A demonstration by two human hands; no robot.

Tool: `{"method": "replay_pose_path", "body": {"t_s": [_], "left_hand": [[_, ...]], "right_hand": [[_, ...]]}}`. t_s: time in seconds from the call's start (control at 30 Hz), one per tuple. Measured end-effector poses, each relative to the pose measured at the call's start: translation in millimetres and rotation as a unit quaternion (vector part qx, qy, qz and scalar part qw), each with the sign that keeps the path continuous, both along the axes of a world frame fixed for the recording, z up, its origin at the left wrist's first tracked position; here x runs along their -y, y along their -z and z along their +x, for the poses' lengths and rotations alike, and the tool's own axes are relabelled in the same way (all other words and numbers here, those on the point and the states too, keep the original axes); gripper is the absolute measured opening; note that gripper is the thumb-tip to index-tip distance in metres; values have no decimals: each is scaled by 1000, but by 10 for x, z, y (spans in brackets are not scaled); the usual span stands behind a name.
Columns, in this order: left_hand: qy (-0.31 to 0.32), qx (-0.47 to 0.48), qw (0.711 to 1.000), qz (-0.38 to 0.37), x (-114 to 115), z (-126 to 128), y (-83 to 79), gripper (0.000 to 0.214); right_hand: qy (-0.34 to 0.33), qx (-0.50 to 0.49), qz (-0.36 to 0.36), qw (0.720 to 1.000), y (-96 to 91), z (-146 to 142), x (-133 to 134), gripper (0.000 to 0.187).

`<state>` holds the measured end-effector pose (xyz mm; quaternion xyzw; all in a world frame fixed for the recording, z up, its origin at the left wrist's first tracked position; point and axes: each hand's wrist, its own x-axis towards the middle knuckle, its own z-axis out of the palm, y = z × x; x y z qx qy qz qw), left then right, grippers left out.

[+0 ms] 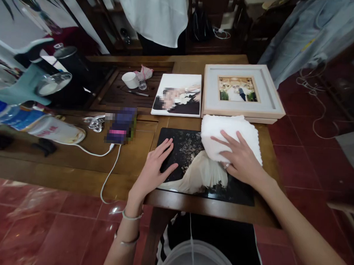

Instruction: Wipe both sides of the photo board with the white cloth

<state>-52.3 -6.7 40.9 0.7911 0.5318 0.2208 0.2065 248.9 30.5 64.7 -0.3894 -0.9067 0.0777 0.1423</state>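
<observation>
A glossy dark photo panel (190, 149) lies flat at the near edge of the wooden table (134, 158). My left hand (155, 167) rests flat on the panel's left edge, fingers stretched out. My right hand (237, 157) presses a folded white cloth (224, 131) onto the panel's upper right part, fingers spread over the cloth.
Behind the panel lie a white-edged photo print (179, 95) and a pale framed photo (242, 92). A phone (120, 125) with a white cable (109, 172), a white cup (130, 80) on a tea tray, bottles and a kettle stand to the left. A person in white stands beyond the table.
</observation>
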Motion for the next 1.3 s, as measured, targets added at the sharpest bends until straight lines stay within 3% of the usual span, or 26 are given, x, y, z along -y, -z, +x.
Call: {"method": "replay_pose_path", "body": {"t_s": [0.07,0.17,0.4,0.5,0.57,0.77,0.87,0.97,1.17,1.23,1.3], "left_hand": [[6,19,1000,-6,0,-30,13,58],[5,39,999,-7,1,-51,38,58],[-6,54,998,-10,-7,-48,71,53],[-1,53,998,-16,-11,-53,67,51],[1,51,998,-21,-13,-55,59,51],[3,65,998,-22,-15,-52,62,50],[-1,73,997,-17,-12,-49,76,50],[-10,81,996,-20,-9,-47,86,48],[-14,78,996,-29,-10,-50,87,46],[-10,77,997,-26,-11,-53,83,47],[-4,75,997,-24,-11,-59,80,47]], "right_hand": [[4,-4,3,1000,5,4,-92,32],[8,-19,-1,1000,-5,11,14,31],[-27,-47,-87,995,-133,-131,976,26],[-61,-57,-121,989,-174,-135,1117,24],[-73,-56,-126,988,-167,-92,960,27],[-3,-49,-37,998,-44,-58,-3,29],[15,-41,-15,999,-18,-172,-129,30],[4,-45,-20,999,-31,-293,167,31],[-42,-60,-88,993,-87,-434,1156,22],[-55,-62,-93,992,-92,-437,1270,19],[-64,-59,-106,991,-93,-417,1198,21]]}}
